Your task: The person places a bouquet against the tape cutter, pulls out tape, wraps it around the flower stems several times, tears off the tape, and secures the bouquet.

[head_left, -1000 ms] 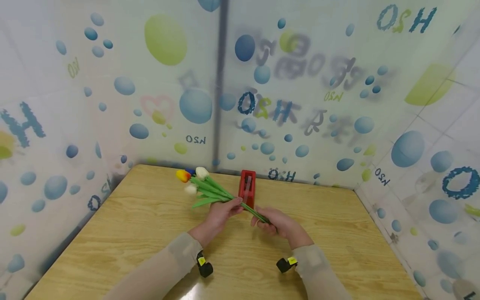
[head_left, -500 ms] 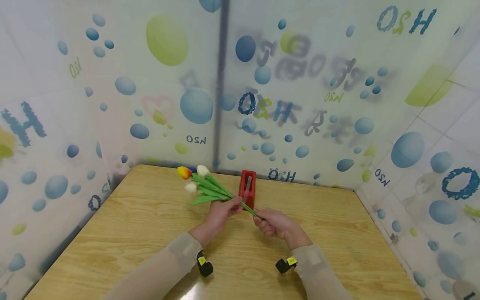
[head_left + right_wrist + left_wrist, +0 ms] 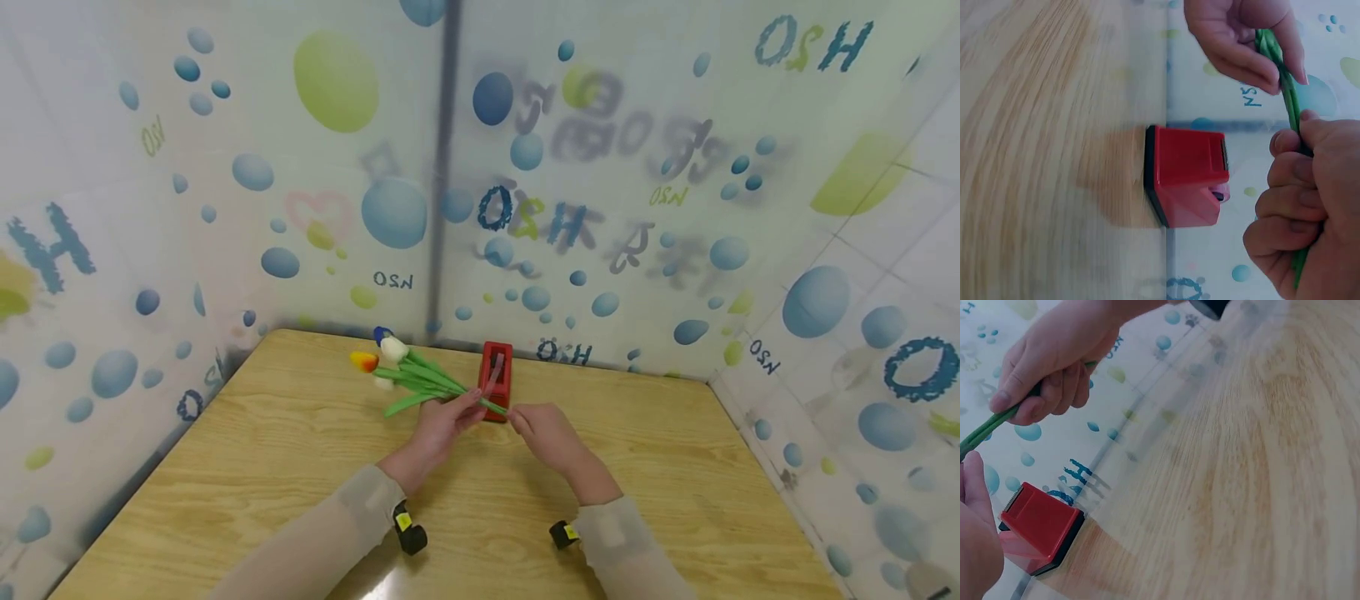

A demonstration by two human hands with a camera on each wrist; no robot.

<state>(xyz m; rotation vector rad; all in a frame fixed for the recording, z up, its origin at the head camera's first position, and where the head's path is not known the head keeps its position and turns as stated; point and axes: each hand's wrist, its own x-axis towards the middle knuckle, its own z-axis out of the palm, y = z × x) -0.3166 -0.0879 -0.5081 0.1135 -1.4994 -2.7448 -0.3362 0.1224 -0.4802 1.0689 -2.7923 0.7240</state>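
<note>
A bunch of tulips (image 3: 423,375) with white, blue and yellow-orange blooms points to the far left. My left hand (image 3: 446,418) holds its green stems between thumb and fingers, just below the leaves. At the lower stem ends, my right hand (image 3: 551,433) grips with curled fingers; the right wrist view shows those fingers wrapped around the green stems (image 3: 1291,100). Behind the hands stands a red tape dispenser (image 3: 505,383) with a black base and a toothed edge, its near part hidden by the stems and left hand. A narrow clear strip shows across it near my left thumb.
A wooden table (image 3: 300,467) lies under everything. Its back edge meets a patterned curtain (image 3: 600,250), and similar patterned sheets close in on both sides. A small black camera (image 3: 410,533) hangs at my left wrist, another (image 3: 562,534) at my right.
My right hand has shifted left and slightly up along the stems, its back turning upward. The blooms have rotated, bringing the blue one higher and more into sight. My left hand stays nearly in place.
</note>
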